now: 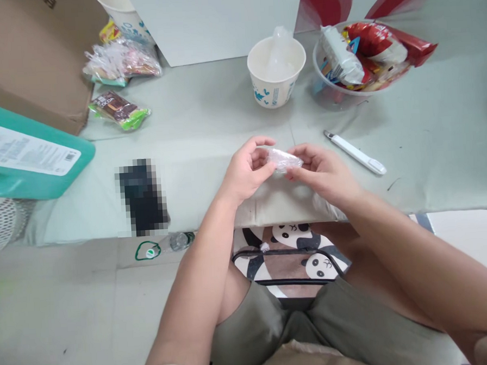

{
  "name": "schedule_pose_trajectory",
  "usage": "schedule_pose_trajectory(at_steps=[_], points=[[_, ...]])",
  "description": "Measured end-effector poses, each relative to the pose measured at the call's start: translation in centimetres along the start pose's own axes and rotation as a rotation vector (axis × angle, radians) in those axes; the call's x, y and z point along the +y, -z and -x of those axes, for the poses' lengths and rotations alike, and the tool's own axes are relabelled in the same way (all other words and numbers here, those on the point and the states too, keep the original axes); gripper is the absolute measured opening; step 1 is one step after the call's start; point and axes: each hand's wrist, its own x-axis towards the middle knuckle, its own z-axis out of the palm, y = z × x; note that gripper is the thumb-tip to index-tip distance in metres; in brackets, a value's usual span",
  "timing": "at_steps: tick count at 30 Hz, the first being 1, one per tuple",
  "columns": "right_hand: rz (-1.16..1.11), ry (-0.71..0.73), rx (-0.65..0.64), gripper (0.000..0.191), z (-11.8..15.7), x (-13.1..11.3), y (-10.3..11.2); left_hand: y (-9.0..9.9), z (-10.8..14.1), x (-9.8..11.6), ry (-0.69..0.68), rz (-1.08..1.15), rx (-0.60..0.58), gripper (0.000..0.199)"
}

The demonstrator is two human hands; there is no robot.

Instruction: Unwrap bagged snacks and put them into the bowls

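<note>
A small crumpled piece of clear plastic wrap [283,159] is pinched between both hands, just above the table's front part. My left hand [249,168] grips its left end with thumb and fingers. At its right end, my right hand [322,170] closes on it with thumb and fingertips. Whether anything lies inside the plastic I cannot tell. To the right of my right hand lies a white utility knife [356,153] with its tip pointing up and left. Behind my hands stands a white paper cup [275,88] with translucent plastic sticking out of it.
A clear tub [337,98] of wrapped snacks stands at back right. On the left are a cocoa snack packet [119,109], a pixelated dark phone [144,196], a green jug [74,153] and a cardboard box [28,57]. A plastic bottle [175,242] lies below the table edge.
</note>
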Motion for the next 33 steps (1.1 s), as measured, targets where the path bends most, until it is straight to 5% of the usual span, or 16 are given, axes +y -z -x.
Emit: schedule_pose_trajectory(at_steps=[6, 10, 15, 18, 23, 28, 33], points=[[0.091, 0.004, 0.028, 0.030, 0.3, -0.1, -1.1, 0.7, 0.0, 0.0, 0.010, -0.099, -0.036, 0.019], [0.346, 0.132, 0.067, 0.023, -0.3, -1.2, -1.6, 1.2, 0.2, 0.1, -0.081, -0.156, 0.061, 0.011], [0.804, 0.478, 0.325, 0.010, -5.3, -6.6, 0.2, 2.2, 0.3, 0.7, -0.071, -0.098, 0.289, 0.002], [1.044, 0.508, 0.436, 0.012, -9.8, -10.3, 1.2, 2.6, 0.3, 1.2, -0.029, -0.069, 0.297, 0.006], [1.265, 0.365, 0.290, 0.023, -15.8, -12.1, 1.4, 2.3, 0.2, 1.1, -0.039, -0.082, 0.268, 0.005], [1.336, 0.167, 0.120, 0.014, -20.6, -10.7, 2.1, 1.9, 0.4, 0.7, -0.063, -0.087, 0.249, 0.002], [1.229, 0.136, 0.067, 0.036, -24.6, -9.0, 3.9, 2.1, 0.7, 1.0, -0.042, -0.102, 0.240, 0.003]])
